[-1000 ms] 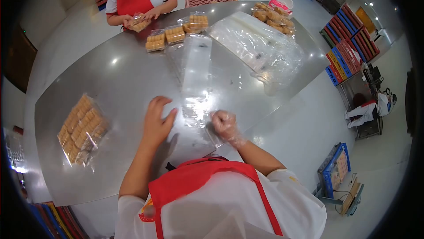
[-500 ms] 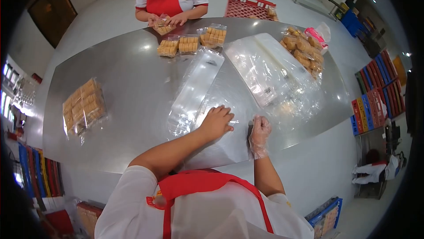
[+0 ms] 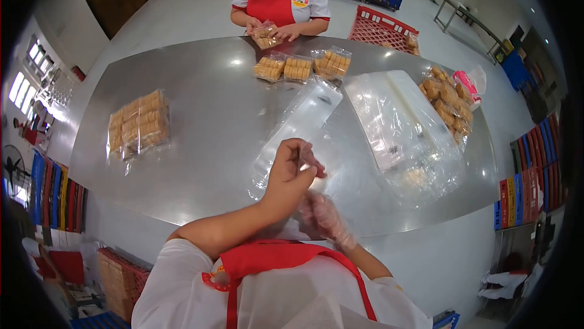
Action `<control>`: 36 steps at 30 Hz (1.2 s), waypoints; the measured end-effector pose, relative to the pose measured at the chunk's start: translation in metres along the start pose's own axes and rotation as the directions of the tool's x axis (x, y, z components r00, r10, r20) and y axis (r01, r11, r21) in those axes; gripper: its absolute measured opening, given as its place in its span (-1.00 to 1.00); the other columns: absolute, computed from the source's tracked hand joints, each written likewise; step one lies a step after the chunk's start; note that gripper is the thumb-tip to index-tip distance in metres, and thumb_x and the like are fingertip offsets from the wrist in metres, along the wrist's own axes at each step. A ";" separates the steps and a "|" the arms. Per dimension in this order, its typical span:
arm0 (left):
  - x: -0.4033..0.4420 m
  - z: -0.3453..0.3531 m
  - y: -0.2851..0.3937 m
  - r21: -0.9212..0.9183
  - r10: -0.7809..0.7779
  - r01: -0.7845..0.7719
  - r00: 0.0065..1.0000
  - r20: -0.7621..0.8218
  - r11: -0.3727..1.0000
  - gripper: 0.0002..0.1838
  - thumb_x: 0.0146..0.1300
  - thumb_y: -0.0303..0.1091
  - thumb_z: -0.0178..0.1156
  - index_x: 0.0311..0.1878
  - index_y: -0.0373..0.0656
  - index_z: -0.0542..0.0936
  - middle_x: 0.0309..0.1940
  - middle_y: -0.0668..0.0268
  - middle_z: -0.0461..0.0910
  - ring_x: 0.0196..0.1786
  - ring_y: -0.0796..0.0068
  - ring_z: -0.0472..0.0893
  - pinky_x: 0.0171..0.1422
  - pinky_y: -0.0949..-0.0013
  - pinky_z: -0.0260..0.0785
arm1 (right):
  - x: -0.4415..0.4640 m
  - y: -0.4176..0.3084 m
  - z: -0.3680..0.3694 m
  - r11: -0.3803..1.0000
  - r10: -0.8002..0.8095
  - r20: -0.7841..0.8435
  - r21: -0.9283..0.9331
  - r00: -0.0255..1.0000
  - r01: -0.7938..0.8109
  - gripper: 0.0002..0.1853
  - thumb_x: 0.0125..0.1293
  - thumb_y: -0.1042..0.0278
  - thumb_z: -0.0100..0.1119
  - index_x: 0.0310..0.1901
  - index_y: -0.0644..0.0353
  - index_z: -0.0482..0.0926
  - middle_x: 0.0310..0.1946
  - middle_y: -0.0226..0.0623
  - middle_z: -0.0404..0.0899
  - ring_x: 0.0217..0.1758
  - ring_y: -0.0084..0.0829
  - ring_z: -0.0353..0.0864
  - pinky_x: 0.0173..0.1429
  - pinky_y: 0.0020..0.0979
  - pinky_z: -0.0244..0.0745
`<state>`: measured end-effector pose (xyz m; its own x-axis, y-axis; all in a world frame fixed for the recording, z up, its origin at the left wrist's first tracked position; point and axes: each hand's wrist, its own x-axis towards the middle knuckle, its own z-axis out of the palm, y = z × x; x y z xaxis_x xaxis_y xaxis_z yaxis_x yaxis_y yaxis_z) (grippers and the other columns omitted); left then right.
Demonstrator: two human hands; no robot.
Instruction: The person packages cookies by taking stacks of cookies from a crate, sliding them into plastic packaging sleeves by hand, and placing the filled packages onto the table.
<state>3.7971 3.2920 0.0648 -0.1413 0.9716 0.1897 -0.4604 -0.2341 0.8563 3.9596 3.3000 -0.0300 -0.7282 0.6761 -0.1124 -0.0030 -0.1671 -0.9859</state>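
My bare left hand (image 3: 291,174) is raised over the table near its front edge, its fingers curled inward. A thin clear film seems to show at its fingertips, but I cannot make out what it is. Just below and to the right, my right hand (image 3: 328,219) wears a clear plastic glove. Its fingers are bent and slightly blurred, close under the left hand. A pale piece of plastic (image 3: 294,229) shows by the table edge beneath them. Beyond the left hand lie long flat clear bags (image 3: 304,119). A wider stack of clear bags (image 3: 389,116) lies to the right.
Three small packs of biscuits (image 3: 298,69) stand at the far side, where a co-worker in a red apron (image 3: 274,0) handles another pack (image 3: 266,36). A large biscuit pack (image 3: 140,123) lies left, a bulky bag (image 3: 449,103) far right. A red crate (image 3: 383,28) stands behind the steel table (image 3: 201,165).
My left hand has lifted off the plastic and curled its fingers. My right hand has moved left, close below it. The clear plastic under the left hand no longer lies spread there.
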 end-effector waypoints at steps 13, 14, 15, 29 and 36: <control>-0.098 -0.200 0.086 -0.288 -0.149 0.027 0.899 -0.412 0.957 -0.69 0.23 -0.62 0.15 0.03 -0.16 0.45 -0.25 0.27 0.52 -0.27 0.35 0.61 -0.19 0.23 0.56 | 0.062 -0.093 0.086 0.773 -0.334 -0.577 0.286 0.745 0.567 -0.84 0.40 0.30 0.26 -0.24 0.17 0.52 -0.44 -0.40 0.48 -0.48 -0.57 0.39 -0.41 -0.55 0.29; -0.104 -0.224 0.088 -0.275 -0.179 0.064 0.892 -0.416 0.959 -0.77 0.26 -0.60 0.16 -0.04 -0.19 0.47 -0.27 0.27 0.53 -0.29 0.35 0.61 -0.20 0.23 0.56 | 0.065 -0.095 0.101 0.781 -0.342 -0.595 0.250 0.727 0.573 -0.85 0.41 0.31 0.25 -0.24 0.17 0.52 -0.44 -0.41 0.47 -0.48 -0.58 0.39 -0.41 -0.55 0.29; -0.109 -0.244 0.091 -0.260 -0.203 0.096 0.883 -0.423 0.961 -0.85 0.28 -0.58 0.17 -0.10 -0.21 0.50 -0.29 0.27 0.55 -0.31 0.36 0.61 -0.20 0.24 0.56 | 0.071 -0.097 0.116 0.787 -0.354 -0.609 0.217 0.710 0.578 -0.86 0.41 0.32 0.24 -0.23 0.17 0.53 -0.45 -0.42 0.47 -0.48 -0.58 0.38 -0.42 -0.54 0.29; -0.099 -0.320 0.134 0.178 -0.213 0.193 0.972 0.097 0.965 -0.63 0.14 -0.47 0.41 -0.01 -0.24 0.53 -0.12 0.25 0.60 -0.05 0.41 0.62 0.10 0.32 0.47 | 0.143 -0.112 0.257 0.752 -0.394 0.076 -0.547 0.916 0.369 -0.83 0.38 0.33 0.20 -0.29 0.27 0.57 -0.41 -0.28 0.50 -0.37 -0.38 0.49 -0.26 -0.36 0.40; -0.098 -0.316 0.120 0.104 -0.202 0.219 0.967 -0.154 0.970 -0.93 0.36 -0.49 0.22 -0.20 -0.29 0.57 -0.38 0.26 0.63 -0.30 0.49 0.62 -0.11 0.41 0.51 | 0.261 -0.108 0.149 0.866 -0.337 -0.436 -0.491 0.835 0.094 -0.36 0.37 0.07 0.25 0.38 0.18 0.33 -0.41 -0.41 0.49 -0.43 -0.59 0.44 -0.37 -0.49 0.40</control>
<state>3.4787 3.1577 -0.0028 -0.1783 0.9819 -0.0635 -0.3866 -0.0106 0.9222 3.6678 3.3879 0.0657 -0.3083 0.9332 0.1845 0.2657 0.2707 -0.9253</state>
